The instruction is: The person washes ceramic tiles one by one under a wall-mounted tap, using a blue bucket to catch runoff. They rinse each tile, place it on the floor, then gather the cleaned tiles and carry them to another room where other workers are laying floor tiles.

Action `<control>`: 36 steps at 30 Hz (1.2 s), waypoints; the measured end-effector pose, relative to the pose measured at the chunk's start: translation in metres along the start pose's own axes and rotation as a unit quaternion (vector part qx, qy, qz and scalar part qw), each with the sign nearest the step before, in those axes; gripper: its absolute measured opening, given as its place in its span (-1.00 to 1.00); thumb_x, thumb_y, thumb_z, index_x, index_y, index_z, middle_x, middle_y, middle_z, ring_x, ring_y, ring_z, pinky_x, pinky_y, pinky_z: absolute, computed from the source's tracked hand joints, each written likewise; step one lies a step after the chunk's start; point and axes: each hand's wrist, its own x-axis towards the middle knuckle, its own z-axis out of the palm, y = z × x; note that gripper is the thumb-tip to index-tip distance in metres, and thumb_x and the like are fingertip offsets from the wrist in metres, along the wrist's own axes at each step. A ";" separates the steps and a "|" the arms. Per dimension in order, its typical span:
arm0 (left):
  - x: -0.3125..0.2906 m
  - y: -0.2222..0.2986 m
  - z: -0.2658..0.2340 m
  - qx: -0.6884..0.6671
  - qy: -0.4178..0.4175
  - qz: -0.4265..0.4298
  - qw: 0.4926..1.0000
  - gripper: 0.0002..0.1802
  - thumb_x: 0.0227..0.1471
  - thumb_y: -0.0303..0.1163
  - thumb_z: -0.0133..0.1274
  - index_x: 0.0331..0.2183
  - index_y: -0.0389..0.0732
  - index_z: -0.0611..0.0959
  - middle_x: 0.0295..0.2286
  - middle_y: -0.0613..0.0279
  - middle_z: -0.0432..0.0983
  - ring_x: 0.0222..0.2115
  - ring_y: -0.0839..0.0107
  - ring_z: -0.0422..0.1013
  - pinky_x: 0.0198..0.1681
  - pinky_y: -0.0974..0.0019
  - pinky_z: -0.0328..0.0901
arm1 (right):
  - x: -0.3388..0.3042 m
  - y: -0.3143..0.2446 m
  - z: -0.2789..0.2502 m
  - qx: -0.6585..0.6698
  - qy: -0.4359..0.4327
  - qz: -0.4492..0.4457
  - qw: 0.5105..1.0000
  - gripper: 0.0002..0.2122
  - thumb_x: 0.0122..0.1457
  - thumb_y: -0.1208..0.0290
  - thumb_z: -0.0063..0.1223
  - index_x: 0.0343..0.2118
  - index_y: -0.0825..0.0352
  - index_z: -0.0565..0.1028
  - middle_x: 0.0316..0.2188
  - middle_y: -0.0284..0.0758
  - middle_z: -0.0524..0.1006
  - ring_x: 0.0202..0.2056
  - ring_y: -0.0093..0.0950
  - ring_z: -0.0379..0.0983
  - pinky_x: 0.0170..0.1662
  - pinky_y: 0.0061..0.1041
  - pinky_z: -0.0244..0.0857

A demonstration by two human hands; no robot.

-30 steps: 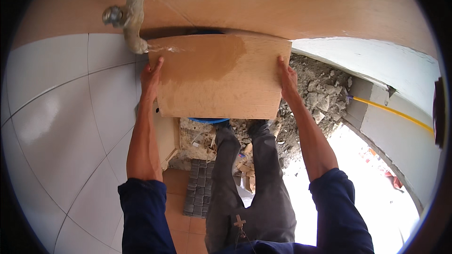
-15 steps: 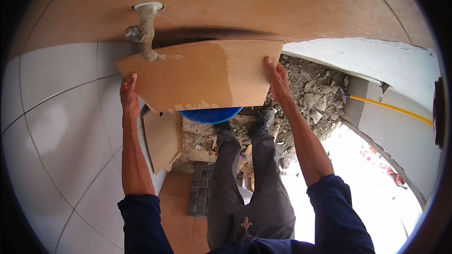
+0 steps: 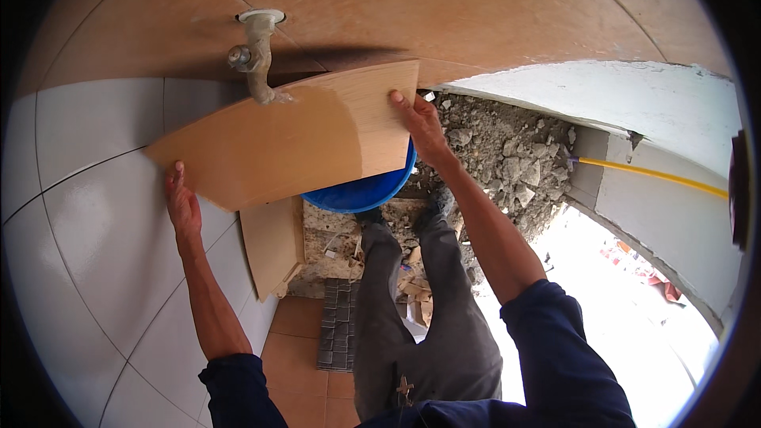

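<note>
Between my two hands I hold a large tan tile, tilted with its right end higher. A darker, wet-looking patch covers most of its face; the right end is paler. My left hand grips the lower left edge, thumb on the face and fingers mostly hidden behind. At the right edge, my right hand holds it the same way. A tap sticks out of the wall in front of the tile's upper edge. Below the tile shows a blue basin, partly covered by it.
Glossy white wall tiles run along the left. Another tan tile leans there, near a dark stack of small blocks. Rubble lies at the right, by a yellow pole. My feet stand close to the basin.
Both hands have carried the tile leftward. It has tipped, its left end lower and right end slightly higher, and more of the blue basin shows at the right.
</note>
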 end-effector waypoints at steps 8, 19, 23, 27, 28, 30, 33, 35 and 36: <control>-0.044 -0.002 -0.034 -0.027 0.052 -0.013 0.998 -0.37 0.00 -0.15 0.13 0.05 -0.18 0.30 0.01 0.30 0.27 0.03 0.43 0.19 0.13 0.25 0.05 | 0.009 -0.009 0.032 -0.030 -0.061 0.008 0.998 -0.64 0.14 0.16 0.09 -0.18 0.40 0.49 -0.39 -0.40 0.54 -0.36 -0.68 0.42 -0.27 -0.60 0.33; -0.145 -0.017 -0.061 -0.076 0.111 -0.026 0.991 -0.30 0.02 -0.05 0.08 0.08 -0.19 0.24 0.03 0.28 0.26 0.05 0.39 0.17 0.13 0.22 0.05 | 0.018 -0.012 0.070 -0.077 -0.142 0.054 0.985 -0.56 0.07 0.07 0.15 -0.18 0.39 0.51 -0.40 -0.36 0.55 -0.35 -0.62 0.44 -0.27 -0.56 0.34; -0.171 -0.029 -0.073 -0.101 0.140 -0.015 0.985 -0.41 0.08 -0.09 0.01 0.07 -0.15 0.29 0.02 0.30 0.28 0.04 0.42 0.18 0.13 0.22 0.05 | 0.024 -0.008 0.086 -0.126 -0.187 0.073 0.971 -0.52 0.03 0.00 0.16 -0.18 0.38 0.51 -0.41 -0.34 0.55 -0.34 -0.59 0.45 -0.26 -0.53 0.33; -0.185 -0.040 -0.083 -0.144 0.139 -0.011 0.980 -0.43 0.06 -0.10 0.03 0.04 -0.17 0.32 -0.01 0.31 0.30 0.04 0.44 0.18 0.14 0.22 0.04 | 0.028 -0.007 0.098 -0.161 -0.214 0.071 0.961 -0.52 0.03 0.01 0.17 -0.19 0.38 0.51 -0.41 -0.33 0.54 -0.33 -0.59 0.44 -0.26 -0.53 0.32; -0.186 -0.044 -0.088 -0.155 0.141 -0.009 0.978 -0.44 0.07 -0.11 0.03 0.03 -0.17 0.33 -0.02 0.32 0.31 0.03 0.45 0.19 0.13 0.22 0.04 | 0.026 -0.009 0.098 -0.161 -0.214 0.067 0.961 -0.52 0.03 0.00 0.17 -0.19 0.38 0.51 -0.40 -0.33 0.54 -0.33 -0.59 0.43 -0.26 -0.53 0.32; -0.186 -0.050 -0.094 -0.163 0.143 -0.002 0.976 -0.45 0.07 -0.11 0.03 0.03 -0.16 0.33 -0.02 0.32 0.31 0.03 0.45 0.19 0.13 0.22 0.05 | 0.020 -0.016 0.096 -0.160 -0.214 0.055 0.962 -0.52 0.02 0.00 0.17 -0.19 0.38 0.51 -0.40 -0.33 0.54 -0.33 -0.59 0.43 -0.26 -0.54 0.32; -0.183 -0.054 -0.101 -0.164 0.138 0.008 0.977 -0.45 0.07 -0.12 0.03 0.03 -0.15 0.33 -0.03 0.32 0.32 0.02 0.46 0.19 0.12 0.23 0.07 | 0.018 -0.011 0.094 -0.155 -0.205 0.064 0.964 -0.51 0.02 -0.01 0.17 -0.19 0.37 0.51 -0.41 -0.33 0.55 -0.34 -0.59 0.44 -0.27 -0.54 0.32; -0.183 -0.057 -0.101 -0.171 0.150 0.002 0.974 -0.45 0.07 -0.13 0.04 0.03 -0.15 0.33 -0.03 0.32 0.32 0.02 0.46 0.20 0.11 0.24 0.08 | 0.015 -0.011 0.093 -0.149 -0.207 0.072 0.964 -0.54 0.05 0.02 0.15 -0.18 0.37 0.52 -0.41 -0.36 0.55 -0.34 -0.62 0.43 -0.27 -0.56 0.32; -0.183 -0.057 -0.094 -0.177 0.164 -0.009 0.971 -0.45 0.07 -0.13 0.04 0.03 -0.15 0.33 -0.03 0.32 0.32 0.02 0.46 0.20 0.11 0.25 0.08 | 0.014 -0.011 0.091 -0.145 -0.205 0.076 0.965 -0.55 0.06 0.04 0.14 -0.18 0.37 0.52 -0.42 -0.37 0.54 -0.35 -0.63 0.43 -0.28 -0.57 0.32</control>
